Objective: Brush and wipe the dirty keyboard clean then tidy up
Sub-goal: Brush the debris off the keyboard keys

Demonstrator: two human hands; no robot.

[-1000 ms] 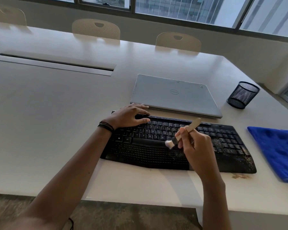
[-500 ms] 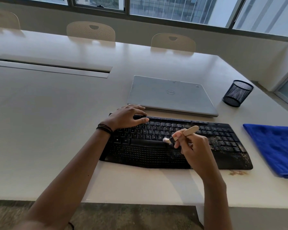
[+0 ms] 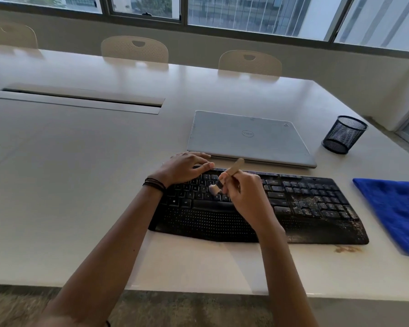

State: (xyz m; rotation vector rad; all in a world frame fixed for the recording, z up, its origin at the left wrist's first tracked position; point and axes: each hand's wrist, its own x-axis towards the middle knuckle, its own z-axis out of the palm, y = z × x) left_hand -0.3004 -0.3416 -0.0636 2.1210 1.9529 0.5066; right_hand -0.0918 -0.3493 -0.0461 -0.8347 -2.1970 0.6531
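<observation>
Nearest, two bare forearms reach over the front edge of the pale bench (image 3: 80, 185). Just past that edge, a small smear of brownish crumbs (image 3: 347, 249) lies on the bench, just beside the front right corner of the black keyboard (image 3: 305, 199). The keyboard lies flat in front of the person. Its dotted palm rest faces them, and its right end and number pad are speckled with pale dirt.

Over the middle keys, the right hand (image 3: 243, 197) is curled round the tan handle of a small brush (image 3: 232, 172). The handle tilts up and away, and the light bristles point down to the letter keys; the blur hides whether they touch. The left hand (image 3: 184, 168), with dark bands (image 3: 154, 184) at its wrist, rests on the keyboard's far left corner, fingers laid out nearly straight and holding nothing.

To the right, near the keyboard but apart from it, a blue cloth (image 3: 397, 213) lies flat on the bench. Just behind the keyboard sits a closed grey laptop (image 3: 246, 138), with a black mesh cup (image 3: 344, 134) standing upright to its right. Farther left a long cable slot (image 3: 80, 100) is set into the bench. Cream chairs (image 3: 135, 49) stand along the far side, below the windows (image 3: 257, 13).
</observation>
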